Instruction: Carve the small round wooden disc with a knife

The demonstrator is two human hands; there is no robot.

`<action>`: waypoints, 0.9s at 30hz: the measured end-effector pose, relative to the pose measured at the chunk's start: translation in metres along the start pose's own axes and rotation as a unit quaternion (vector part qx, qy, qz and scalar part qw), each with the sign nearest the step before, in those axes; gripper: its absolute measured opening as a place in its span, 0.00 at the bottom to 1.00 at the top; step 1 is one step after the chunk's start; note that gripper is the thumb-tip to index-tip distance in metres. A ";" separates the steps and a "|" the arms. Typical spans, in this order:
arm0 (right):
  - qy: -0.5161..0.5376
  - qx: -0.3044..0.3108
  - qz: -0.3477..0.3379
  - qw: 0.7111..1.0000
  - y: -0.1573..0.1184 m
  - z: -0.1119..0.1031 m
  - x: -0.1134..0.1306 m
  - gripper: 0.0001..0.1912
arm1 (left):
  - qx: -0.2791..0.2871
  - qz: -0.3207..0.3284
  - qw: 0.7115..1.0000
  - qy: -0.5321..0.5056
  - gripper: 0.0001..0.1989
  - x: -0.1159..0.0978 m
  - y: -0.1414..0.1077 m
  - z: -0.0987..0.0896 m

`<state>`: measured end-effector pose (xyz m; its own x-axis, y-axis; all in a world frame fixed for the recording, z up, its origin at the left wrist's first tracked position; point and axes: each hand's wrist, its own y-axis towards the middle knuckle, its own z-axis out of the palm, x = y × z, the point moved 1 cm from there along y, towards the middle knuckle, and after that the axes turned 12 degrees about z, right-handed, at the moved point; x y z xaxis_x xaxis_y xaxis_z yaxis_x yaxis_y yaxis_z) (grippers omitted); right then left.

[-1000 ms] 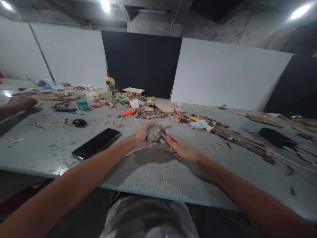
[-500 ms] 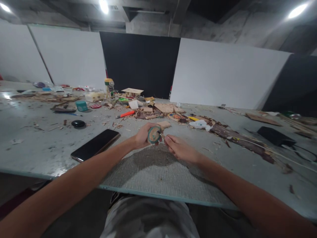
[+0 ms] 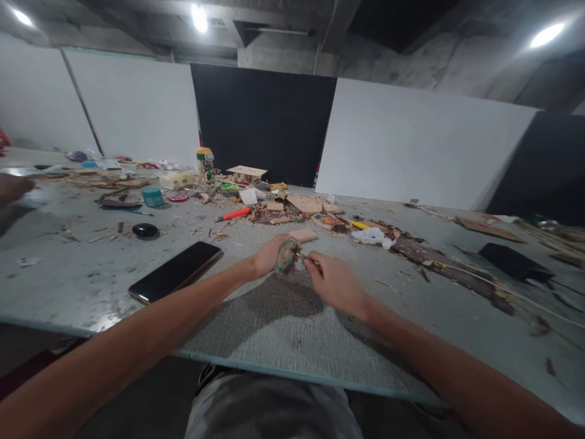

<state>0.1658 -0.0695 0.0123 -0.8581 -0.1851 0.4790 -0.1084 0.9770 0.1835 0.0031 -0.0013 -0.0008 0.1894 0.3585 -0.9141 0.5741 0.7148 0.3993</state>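
My left hand (image 3: 269,256) grips a small round wooden disc (image 3: 287,255) with a green painted rim, held just above the grey table (image 3: 283,329). My right hand (image 3: 336,281) is closed on a thin carving tool (image 3: 305,258) whose tip touches the disc's right edge. The disc is turned partly edge-on, so its face is mostly hidden. A small wood block (image 3: 303,235) lies just beyond the hands.
A black phone (image 3: 176,271) lies left of my left arm. Further back are an orange cutter (image 3: 233,214), a black puck (image 3: 145,230), a teal box (image 3: 152,196), wood scraps and shavings (image 3: 292,207), bark pieces (image 3: 439,259) and a black pad (image 3: 514,261). Another person's hand (image 3: 11,186) rests far left.
The disc has turned from face-on to more edge-on in my left hand. My right hand has rolled over the tool. The other person's hand at far left left the view, then reappeared.
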 end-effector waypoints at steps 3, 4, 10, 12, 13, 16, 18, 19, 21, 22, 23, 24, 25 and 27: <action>0.223 0.159 0.083 0.958 0.002 0.000 -0.001 0.16 | 0.001 0.003 1.000 -0.001 0.12 0.001 0.000 0.000; 0.293 0.227 0.131 0.920 0.002 0.000 -0.001 0.16 | 0.000 0.001 1.000 -0.009 0.13 0.000 0.001 0.001; 0.368 0.351 0.187 0.840 0.002 -0.004 -0.002 0.18 | -0.002 -0.004 1.000 -0.006 0.12 -0.002 -0.001 0.004; 0.252 0.227 0.123 0.933 0.003 -0.002 -0.006 0.16 | 0.023 -0.014 1.000 0.009 0.12 -0.001 -0.002 0.004; 0.176 0.156 0.076 0.969 0.004 -0.001 -0.007 0.15 | 0.035 -0.024 0.999 0.009 0.12 0.000 -0.002 0.003; 0.027 0.002 -0.016 1.000 0.004 -0.001 -0.010 0.13 | 0.049 -0.087 0.994 -0.039 0.18 0.004 -0.001 -0.002; 0.029 -0.049 -0.035 0.998 0.003 -0.005 -0.011 0.14 | 0.043 -0.135 0.985 -0.103 0.24 0.006 0.000 -0.006; 0.046 -0.065 -0.038 0.996 0.003 -0.008 -0.011 0.15 | 0.038 -0.145 0.981 -0.126 0.25 0.007 0.001 -0.008; 0.066 -0.078 -0.039 0.994 0.004 -0.013 -0.013 0.16 | 0.031 -0.153 0.976 -0.154 0.25 0.007 0.001 -0.011; 0.059 -0.072 -0.037 0.995 0.004 -0.015 -0.014 0.16 | 0.030 -0.153 0.975 -0.159 0.25 0.007 0.001 -0.012; 0.040 -0.060 -0.036 0.997 0.005 -0.015 -0.016 0.15 | 0.032 -0.151 0.975 -0.159 0.25 0.008 0.001 -0.013; 0.017 -0.045 -0.038 0.998 0.005 -0.014 -0.017 0.15 | 0.032 -0.149 0.976 -0.158 0.25 0.008 0.001 -0.014; -0.007 -0.034 -0.042 0.998 0.005 -0.013 -0.019 0.14 | 0.032 -0.148 0.976 -0.156 0.25 0.009 0.001 -0.014; -0.040 -0.023 -0.054 0.997 0.006 -0.009 -0.021 0.15 | 0.027 -0.147 0.976 -0.157 0.25 0.010 0.001 -0.014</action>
<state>0.1880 -0.0607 0.0112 -0.8801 -0.2780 0.3849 -0.1802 0.9456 0.2709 -0.0056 0.0114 -0.0091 0.2409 -0.0651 -0.9684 0.6794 0.7238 0.1203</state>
